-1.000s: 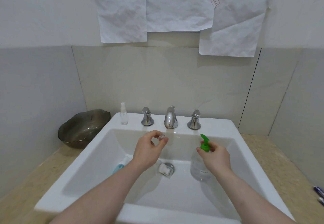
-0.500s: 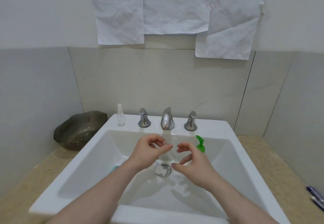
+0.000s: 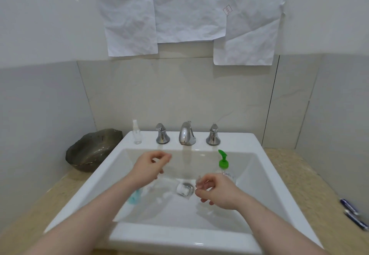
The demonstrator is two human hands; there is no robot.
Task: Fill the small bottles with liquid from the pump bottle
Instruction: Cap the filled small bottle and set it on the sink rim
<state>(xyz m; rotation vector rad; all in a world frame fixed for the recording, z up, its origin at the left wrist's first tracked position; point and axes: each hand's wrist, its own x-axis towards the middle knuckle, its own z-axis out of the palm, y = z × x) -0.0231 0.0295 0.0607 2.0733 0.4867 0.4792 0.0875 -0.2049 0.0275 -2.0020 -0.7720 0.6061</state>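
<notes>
The pump bottle (image 3: 223,163), clear with a green pump head, stands in the white sink basin (image 3: 259,185) at the right. My right hand (image 3: 217,193) is just left of it, above the drain, and pinches a small clear container (image 3: 199,183) at its fingertips. Over the left of the basin, my left hand (image 3: 149,167) has thumb and fingertips drawn together; motion blur hides whether anything is between them. A small clear spray bottle (image 3: 137,133) stands on the sink ledge at the back left. A bluish bottle (image 3: 135,197) lies in the basin under my left forearm.
A white cap-like piece (image 3: 182,189) lies on the drain. The chrome tap (image 3: 186,134) and two handles stand on the back ledge. A dark bowl (image 3: 91,151) sits on the counter at the left; pens (image 3: 351,212) lie at the right.
My right hand let go of the pump bottle, met my left hand over the basin, then dropped toward the drain holding the small clear container. My left hand drew back to the left.
</notes>
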